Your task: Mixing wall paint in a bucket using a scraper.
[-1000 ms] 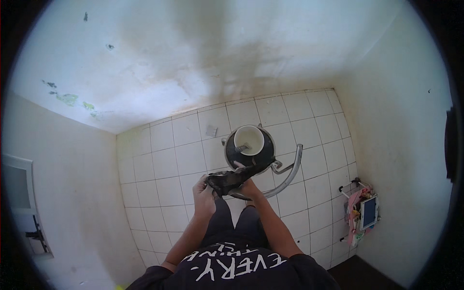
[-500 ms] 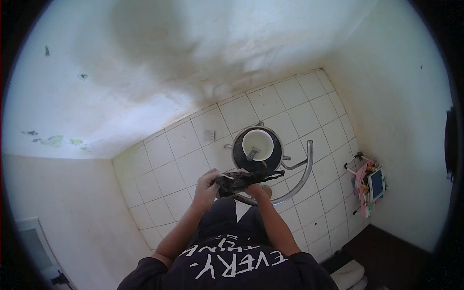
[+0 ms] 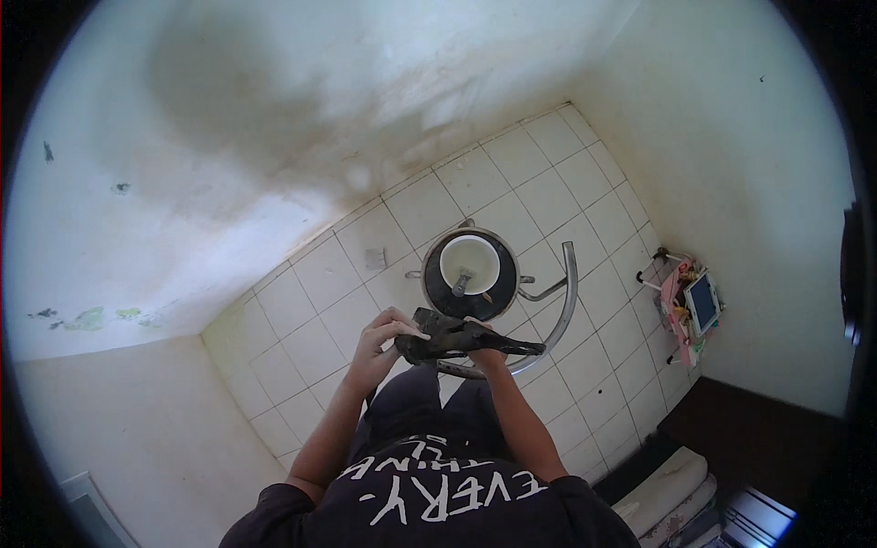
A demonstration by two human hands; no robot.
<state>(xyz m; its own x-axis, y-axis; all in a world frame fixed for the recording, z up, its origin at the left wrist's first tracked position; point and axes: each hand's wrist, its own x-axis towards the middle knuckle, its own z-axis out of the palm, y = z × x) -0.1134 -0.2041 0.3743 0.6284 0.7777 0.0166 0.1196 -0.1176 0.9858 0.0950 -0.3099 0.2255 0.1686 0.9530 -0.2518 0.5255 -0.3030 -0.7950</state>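
A crumpled black plastic bag (image 3: 448,336) is stretched between my two hands in front of my legs. My left hand (image 3: 384,340) pinches its left end, fingers bent over the edge. Around its middle and right part is my right hand (image 3: 489,354), mostly hidden by the black folds. Just beyond the bag, a white tub (image 3: 455,251) rests on the round dark seat of a metal-framed chair (image 3: 447,307). A brush (image 3: 463,280) leans inside the tub, its handle toward me. What the tub holds is too small to tell.
The chair's curved metal tube (image 3: 568,306) sweeps round to the right above white floor tiles (image 3: 525,189). A small grey square (image 3: 375,258) lies on the floor. Stained walls (image 3: 237,146) enclose the corner. Near the right wall stands a pink rack (image 3: 676,297) with a tablet-like panel (image 3: 703,303).
The black bag has turned and spread in my hands, its right end now lower. My view has shifted, so the chair and tub appear slightly farther left.
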